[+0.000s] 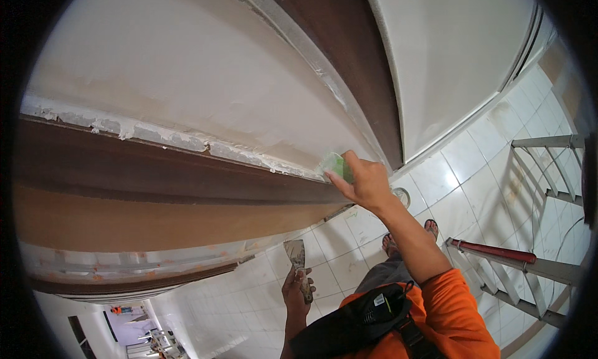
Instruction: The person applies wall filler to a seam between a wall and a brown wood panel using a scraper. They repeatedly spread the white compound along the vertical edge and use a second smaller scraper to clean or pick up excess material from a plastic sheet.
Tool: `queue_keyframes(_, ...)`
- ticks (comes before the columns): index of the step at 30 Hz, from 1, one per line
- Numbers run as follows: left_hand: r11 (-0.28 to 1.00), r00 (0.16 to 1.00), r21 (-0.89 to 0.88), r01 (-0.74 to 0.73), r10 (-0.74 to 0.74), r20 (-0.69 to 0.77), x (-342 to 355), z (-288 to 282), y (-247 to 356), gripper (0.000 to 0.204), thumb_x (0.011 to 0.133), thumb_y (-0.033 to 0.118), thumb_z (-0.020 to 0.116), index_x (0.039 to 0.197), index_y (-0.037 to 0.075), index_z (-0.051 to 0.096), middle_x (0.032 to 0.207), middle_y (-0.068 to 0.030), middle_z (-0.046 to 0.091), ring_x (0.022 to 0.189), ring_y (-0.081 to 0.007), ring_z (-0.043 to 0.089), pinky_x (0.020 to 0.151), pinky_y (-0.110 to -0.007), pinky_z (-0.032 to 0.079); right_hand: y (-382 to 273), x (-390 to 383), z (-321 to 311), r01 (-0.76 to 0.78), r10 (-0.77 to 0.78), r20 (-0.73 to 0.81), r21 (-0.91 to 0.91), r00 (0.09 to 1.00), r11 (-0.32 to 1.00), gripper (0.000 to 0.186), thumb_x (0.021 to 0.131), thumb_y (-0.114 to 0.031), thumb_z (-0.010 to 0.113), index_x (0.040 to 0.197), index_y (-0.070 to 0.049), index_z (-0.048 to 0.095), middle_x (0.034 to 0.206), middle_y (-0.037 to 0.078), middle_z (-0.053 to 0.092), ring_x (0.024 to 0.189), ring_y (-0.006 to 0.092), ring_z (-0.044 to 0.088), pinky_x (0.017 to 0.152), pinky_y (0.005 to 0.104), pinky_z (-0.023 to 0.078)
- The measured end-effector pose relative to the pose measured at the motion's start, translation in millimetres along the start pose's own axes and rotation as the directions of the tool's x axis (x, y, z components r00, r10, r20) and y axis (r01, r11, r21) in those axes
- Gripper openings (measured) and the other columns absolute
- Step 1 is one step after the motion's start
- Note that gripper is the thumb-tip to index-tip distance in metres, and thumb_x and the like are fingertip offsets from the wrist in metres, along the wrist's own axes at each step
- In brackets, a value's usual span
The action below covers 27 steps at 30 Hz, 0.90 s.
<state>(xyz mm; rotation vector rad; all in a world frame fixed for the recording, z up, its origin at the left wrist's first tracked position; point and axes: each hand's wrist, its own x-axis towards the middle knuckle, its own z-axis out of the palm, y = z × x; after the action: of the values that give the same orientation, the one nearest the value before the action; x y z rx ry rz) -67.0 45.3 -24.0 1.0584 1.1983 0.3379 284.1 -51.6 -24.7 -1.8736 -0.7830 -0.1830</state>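
My right hand (369, 183) is closed on a small green putty spreader (337, 166), which is smeared with white filler. The spreader touches the lower part of the pale wall panel (205, 60), close to a strip of masking tape (168, 136) crusted with filler. That tape runs along the edge of a dark brown frame (156, 166). Lower down, my left hand (297, 289) grips the handle of a putty knife (295, 253). Its wide, stained blade points up toward the wall and is apart from it.
A metal ladder (504, 259) with a red-edged rail stands at the right on the white tiled floor (473, 197). Near my feet is a round container (401, 197), partly hidden by my right forearm. Another person in orange (121, 310) is far off at the lower left.
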Motion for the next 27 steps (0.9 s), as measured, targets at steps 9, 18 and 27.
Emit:
queue_keyframes(9,0.999,0.999,0.010,0.033,-0.033,-0.017,4.7,-1.1,-2.3,0.050,0.099,0.012,0.059,0.146,0.001,0.046,0.111,-0.0173,0.067,0.078,-0.0176,0.062,0.059,-0.030,0.055,-20.5,4.6,-33.1,-0.001,0.020,-0.067,0.270,0.998,0.963,0.035,0.086,-0.034,0.077,0.098,-0.006,0.060,0.067,0.013,0.064,0.056,0.0316,0.065,0.051,0.0385,0.049)
queue_keyframes(18,1.000,1.000,0.001,0.005,-0.005,-0.018,5.6,-3.0,-3.4,0.050,0.098,0.012,0.060,0.146,0.002,0.046,0.112,-0.0181,0.068,0.078,-0.0183,0.064,0.058,-0.031,0.056,-72.2,72.3,-48.2,0.287,-0.264,-0.201,0.095,0.943,0.953,0.032,0.082,-0.029,0.083,0.092,-0.005,0.064,0.067,0.011,0.065,0.054,0.0240,0.064,0.050,0.0332,0.049)
queue_keyframes(27,1.000,1.000,-0.005,-0.001,0.001,-0.022,4.0,-6.2,-7.1,0.049,0.099,0.012,0.060,0.145,0.004,0.048,0.111,-0.0162,0.069,0.077,-0.0165,0.063,0.057,-0.030,0.055,-59.4,54.7,-32.4,0.229,-0.219,-0.109,0.088,0.970,0.969,0.032,0.084,-0.031,0.080,0.088,-0.005,0.063,0.065,0.011,0.064,0.053,0.0260,0.063,0.049,0.0352,0.048)
